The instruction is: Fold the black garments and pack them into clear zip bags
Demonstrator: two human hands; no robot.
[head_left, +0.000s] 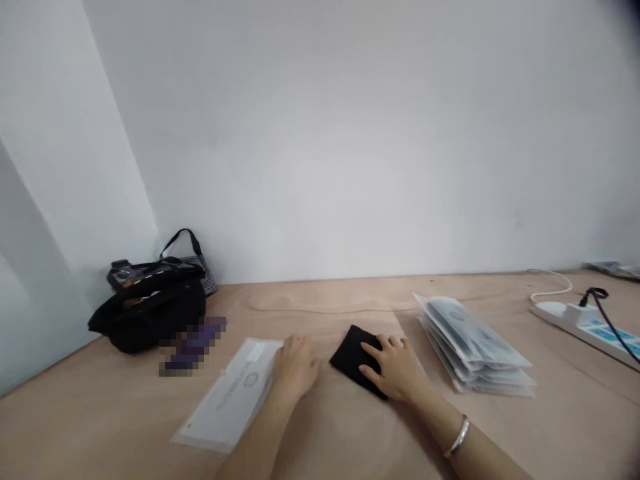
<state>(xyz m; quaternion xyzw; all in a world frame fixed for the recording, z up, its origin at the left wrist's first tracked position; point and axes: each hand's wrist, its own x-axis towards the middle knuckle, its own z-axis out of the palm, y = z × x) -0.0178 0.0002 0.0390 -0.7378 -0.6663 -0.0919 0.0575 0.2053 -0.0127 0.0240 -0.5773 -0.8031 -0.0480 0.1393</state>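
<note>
The folded black fabric rectangle (349, 355) lies unbagged on the wooden tabletop (345, 440) — right hand (395, 368) spread over it, not gripping; left hand (295, 367), loosely open, overlaps a flat frosted-plastic bag (233, 403). Stacked frosted-plastic bags (473, 343) rightward look filled.

A black bag (155, 317) slumps in the left corner of the wooden tabletop (300, 299), a dark-capped clear bottle (125, 274) at its back. Behind it, a black-and-white striped bag (208, 279) leans near the pale wall (350, 147). A pixelated purple item (197, 345) lies just in front. Far right, a white power strip (553, 311) bears a white plug adapter (577, 315) with a dark cable (611, 324).
</note>
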